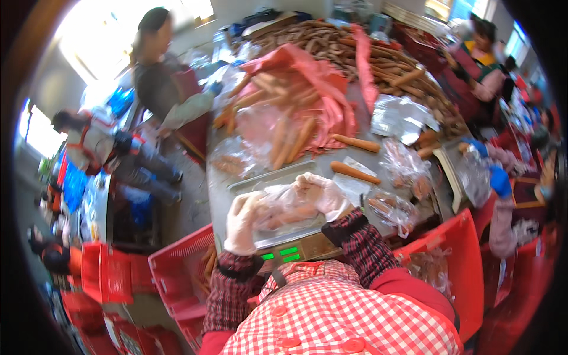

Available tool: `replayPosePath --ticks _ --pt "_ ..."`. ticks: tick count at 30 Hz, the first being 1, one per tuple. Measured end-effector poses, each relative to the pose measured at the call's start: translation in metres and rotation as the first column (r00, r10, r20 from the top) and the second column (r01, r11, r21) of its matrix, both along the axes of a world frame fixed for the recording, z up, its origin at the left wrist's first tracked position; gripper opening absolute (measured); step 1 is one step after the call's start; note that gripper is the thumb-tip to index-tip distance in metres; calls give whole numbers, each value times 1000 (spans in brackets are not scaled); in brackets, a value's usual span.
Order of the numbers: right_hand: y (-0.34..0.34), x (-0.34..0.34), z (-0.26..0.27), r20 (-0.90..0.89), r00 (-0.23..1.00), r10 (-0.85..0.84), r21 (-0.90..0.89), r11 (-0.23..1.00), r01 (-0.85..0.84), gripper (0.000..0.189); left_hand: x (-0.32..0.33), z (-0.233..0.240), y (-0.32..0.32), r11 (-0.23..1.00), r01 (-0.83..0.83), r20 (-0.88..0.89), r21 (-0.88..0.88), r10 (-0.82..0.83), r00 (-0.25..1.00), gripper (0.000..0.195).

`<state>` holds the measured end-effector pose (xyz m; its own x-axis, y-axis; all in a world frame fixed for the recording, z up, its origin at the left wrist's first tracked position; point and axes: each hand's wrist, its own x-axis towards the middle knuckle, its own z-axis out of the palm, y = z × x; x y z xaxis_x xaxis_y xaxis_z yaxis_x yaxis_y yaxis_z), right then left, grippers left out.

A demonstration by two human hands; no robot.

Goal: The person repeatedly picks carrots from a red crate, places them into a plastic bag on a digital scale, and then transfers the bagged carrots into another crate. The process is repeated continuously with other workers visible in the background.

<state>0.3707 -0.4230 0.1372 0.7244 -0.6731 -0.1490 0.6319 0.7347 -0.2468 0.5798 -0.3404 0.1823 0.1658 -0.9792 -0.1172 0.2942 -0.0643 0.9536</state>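
Over the metal pan of a digital scale (316, 165), a clear plastic bag of carrots (288, 214) lies between my two gloved hands. My left hand (244, 219), in a white glove, grips the left end of the bag. At its upper right end my right hand (321, 193), gloved too, has bent fingers closed on the plastic. Two loose carrots (355, 172) (357, 143) lie beyond the scale, one partly over a white paper (350, 184). A pink woven sack (341, 100) spills more carrots (301, 140) behind the pan.
Bagged carrots (392, 208) lie right of the scale, near silvery packaging (401, 117). A large pile of carrots (310, 40) covers the table's far side. Red crates stand at lower left (177, 262) and right (470, 266). People stand at left (164, 84) and right (483, 75).
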Motion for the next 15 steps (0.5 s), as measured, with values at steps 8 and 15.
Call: replayPosePath --ticks 8,15 --pt "15 0 -6 -270 876 -401 -683 721 119 19 35 -39 27 856 461 895 -233 3 446 17" --pt "20 -2 1 250 944 217 -119 974 -193 37 48 -68 20 712 698 989 75 36 -143 14"
